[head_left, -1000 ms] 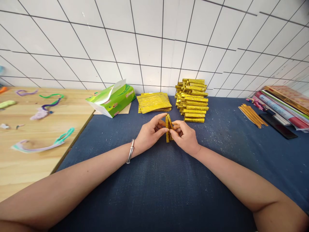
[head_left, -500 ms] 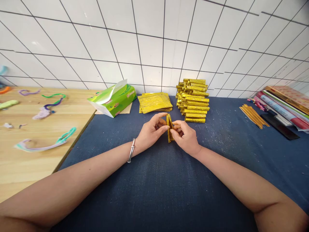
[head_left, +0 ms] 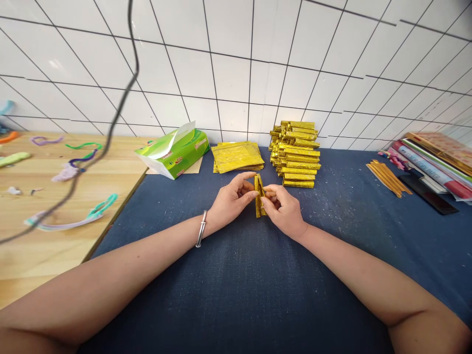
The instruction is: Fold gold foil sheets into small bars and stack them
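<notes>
A folded piece of gold foil paper (head_left: 258,204) is held upright between my hands, just above the dark blue cloth (head_left: 236,285). My left hand (head_left: 234,196) pinches its left side, with the index finger at the top edge and the thumb on the near face. From the right, my right hand (head_left: 283,206) grips the other side between thumb and fingers; some fingertips are hidden behind the paper. Beyond my hands lie a stack of flat gold paper sheets (head_left: 238,156) and a pile of folded gold paper strips (head_left: 298,157).
A green tissue pack (head_left: 180,152) stands at the back left beside a wooden table (head_left: 40,255) with scattered pipe cleaners (head_left: 101,206). A dark cable (head_left: 114,118) hangs across the left. Orange-gold strips (head_left: 387,177) and stacked books (head_left: 435,162) lie at right.
The dark cable has come into view at left. The gap between the folded paper's sides looks slightly narrower, and my right fingers have shifted a little. My left hand is almost still.
</notes>
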### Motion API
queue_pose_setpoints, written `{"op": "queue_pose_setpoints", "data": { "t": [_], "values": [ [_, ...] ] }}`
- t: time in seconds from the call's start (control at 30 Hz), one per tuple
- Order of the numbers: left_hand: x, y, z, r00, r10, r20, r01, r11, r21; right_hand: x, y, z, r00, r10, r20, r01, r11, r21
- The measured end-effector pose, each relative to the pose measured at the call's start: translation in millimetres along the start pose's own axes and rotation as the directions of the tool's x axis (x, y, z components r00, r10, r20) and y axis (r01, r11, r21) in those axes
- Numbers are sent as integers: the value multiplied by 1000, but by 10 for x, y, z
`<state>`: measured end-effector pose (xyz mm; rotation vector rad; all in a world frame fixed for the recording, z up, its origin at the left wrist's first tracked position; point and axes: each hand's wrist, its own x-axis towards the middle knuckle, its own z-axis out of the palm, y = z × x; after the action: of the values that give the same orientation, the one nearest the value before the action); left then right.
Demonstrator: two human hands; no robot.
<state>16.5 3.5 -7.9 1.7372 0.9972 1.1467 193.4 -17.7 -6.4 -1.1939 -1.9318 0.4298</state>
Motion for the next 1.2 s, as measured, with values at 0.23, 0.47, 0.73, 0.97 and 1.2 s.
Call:
{"op": "queue_pose_setpoints", "data": {
  "t": [0.23,0.47,0.73,0.97,1.2],
  "values": [
    [12,-22,-10,1000,-7,-12,7,999,32,4,-3,9,1000,-18,0,18,1000,-13],
    [32,-56,-16,1000,-10,-14,11,999,46,6,24,21,998,-53,-14,53,998,-33],
    [51,-75,-47,1000,-25,-2,25,999,40,8,38,35,996,-86,11,86,990,-114],
    [60,-69,-65,1000,-7,-22,7,1000,-4,10,37,26,994,-95,50,101,987,-127],
    [72,-97,-79,1000,-9,-12,9,999,-40,8,53,26,983,-166,78,177,971,-161]
  ]
}}
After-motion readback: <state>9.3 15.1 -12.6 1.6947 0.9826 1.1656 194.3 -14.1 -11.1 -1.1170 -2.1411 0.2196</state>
